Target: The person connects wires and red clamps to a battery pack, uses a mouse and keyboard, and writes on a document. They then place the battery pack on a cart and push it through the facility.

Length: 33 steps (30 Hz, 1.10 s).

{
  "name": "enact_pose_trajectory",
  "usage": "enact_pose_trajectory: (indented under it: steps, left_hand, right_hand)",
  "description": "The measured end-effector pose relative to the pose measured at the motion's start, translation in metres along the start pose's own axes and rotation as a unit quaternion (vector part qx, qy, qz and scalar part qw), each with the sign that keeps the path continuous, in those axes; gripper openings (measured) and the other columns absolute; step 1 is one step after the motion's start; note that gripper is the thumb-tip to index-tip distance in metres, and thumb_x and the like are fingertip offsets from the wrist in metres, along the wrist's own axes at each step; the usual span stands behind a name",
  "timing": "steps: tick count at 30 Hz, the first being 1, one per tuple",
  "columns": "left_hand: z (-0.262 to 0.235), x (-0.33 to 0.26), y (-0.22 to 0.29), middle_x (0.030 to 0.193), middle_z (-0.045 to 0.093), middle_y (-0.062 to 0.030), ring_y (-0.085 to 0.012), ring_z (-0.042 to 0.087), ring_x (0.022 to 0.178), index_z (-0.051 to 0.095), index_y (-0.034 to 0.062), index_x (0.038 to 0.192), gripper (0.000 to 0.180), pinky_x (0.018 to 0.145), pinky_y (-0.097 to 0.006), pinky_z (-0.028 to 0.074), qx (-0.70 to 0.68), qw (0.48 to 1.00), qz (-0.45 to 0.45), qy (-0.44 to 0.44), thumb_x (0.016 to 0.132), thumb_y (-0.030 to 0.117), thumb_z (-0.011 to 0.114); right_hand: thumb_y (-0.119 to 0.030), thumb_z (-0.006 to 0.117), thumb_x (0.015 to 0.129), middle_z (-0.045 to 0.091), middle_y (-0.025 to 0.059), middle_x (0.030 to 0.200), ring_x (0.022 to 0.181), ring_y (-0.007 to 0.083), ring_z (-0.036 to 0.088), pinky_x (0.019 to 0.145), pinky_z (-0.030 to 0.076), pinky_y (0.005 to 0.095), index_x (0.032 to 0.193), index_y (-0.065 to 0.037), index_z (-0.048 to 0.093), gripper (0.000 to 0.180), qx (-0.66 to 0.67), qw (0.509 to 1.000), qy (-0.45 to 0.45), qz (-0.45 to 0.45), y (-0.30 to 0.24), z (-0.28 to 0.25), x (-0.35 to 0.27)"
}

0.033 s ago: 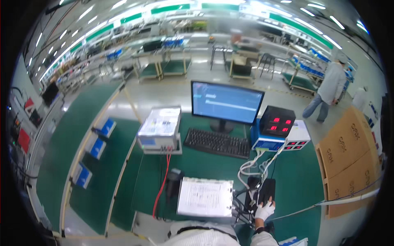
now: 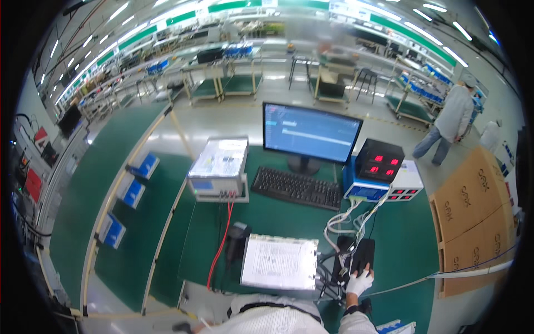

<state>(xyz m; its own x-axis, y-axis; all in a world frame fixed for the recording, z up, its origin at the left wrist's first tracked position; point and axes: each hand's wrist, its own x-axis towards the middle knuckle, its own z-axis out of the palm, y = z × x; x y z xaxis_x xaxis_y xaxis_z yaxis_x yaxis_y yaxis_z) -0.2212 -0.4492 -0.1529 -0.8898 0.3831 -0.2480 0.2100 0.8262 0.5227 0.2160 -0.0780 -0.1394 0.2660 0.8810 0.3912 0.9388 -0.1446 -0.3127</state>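
My right hand (image 2: 359, 283), in a white glove with bare fingertips, rests at the near edge of a black pad (image 2: 364, 253). Its fingers curve down over something dark that the hand covers; I cannot make out what. Grey and black cables (image 2: 344, 267) bunch just left of it. At the lower left edge a dark and skin-toned shape (image 2: 192, 327) shows beside my white clothing; it may be my left hand, but its fingers cannot be made out. Printed sheets (image 2: 278, 263) lie on a flat white-edged thing before me, with a black handheld scanner (image 2: 237, 239) on its left.
Behind stand a lit monitor (image 2: 310, 133), a black keyboard (image 2: 296, 188) and a grey bench instrument (image 2: 218, 167) with red leads. Boxes with red digits (image 2: 380, 161) stand at the right. Cartons (image 2: 470, 214) are stacked beyond the table's right edge. A person (image 2: 451, 117) walks farther off.
The view has shifted slightly. A dark and skin-toned shape has come in at the lower left edge. My right hand stays by the black pad.
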Motion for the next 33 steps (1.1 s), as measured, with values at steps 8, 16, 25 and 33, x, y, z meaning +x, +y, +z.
enact_pose_trajectory:
  steps: [8,16,25,33]
  left_hand:
    - [0.006,0.084,0.223,0.108,0.055,-0.0214,-0.0378,0.055,0.1,0.049,0.0046,0.125,0.05,0.086,-0.046,0.046,0.014,0.981,0.176,0.078,0.078,0.018,0.06]
    - [0.053,0.135,0.208,0.111,0.058,-0.0275,-0.0406,0.057,0.103,0.025,0.0088,0.144,0.082,0.09,-0.045,0.046,-0.002,0.995,0.087,-0.04,0.07,0.012,0.061]
    - [-0.023,0.115,0.205,0.081,0.065,-0.0097,-0.0227,0.062,0.071,0.062,0.0009,0.097,0.034,0.064,-0.034,0.049,-0.228,0.943,-0.003,-0.243,0.064,0.001,0.068]
    - [-0.05,0.114,0.196,0.073,0.064,-0.0077,-0.0188,0.061,0.066,0.064,0.0036,0.087,0.02,0.06,-0.03,0.047,-0.135,0.885,-0.054,-0.443,0.068,0.008,0.067]
  right_hand:
    - [-0.01,0.07,0.072,0.046,0.0217,0.124,0.11,0.0391,0.047,0.093,0.039,0.0472,0.135,-0.015,0.046,0.067,0.018,0.999,-0.03,-0.003,0.005,0.007,-0.002]
    - [-0.013,0.072,0.068,0.042,0.022,0.125,0.114,0.0389,0.042,0.094,0.036,0.0489,0.132,-0.016,0.049,0.068,0.059,0.996,-0.059,0.013,0.005,0.0,-0.012]
    - [-0.013,0.071,0.065,0.04,0.0237,0.125,0.112,0.0412,0.041,0.094,0.035,0.0494,0.13,-0.014,0.05,0.068,0.055,0.998,-0.034,0.006,0.015,0.002,-0.011]
    - [-0.012,0.07,0.067,0.039,0.0209,0.127,0.114,0.0392,0.039,0.095,0.034,0.0475,0.128,-0.016,0.053,0.064,0.075,0.995,-0.056,0.021,0.01,0.001,-0.01]
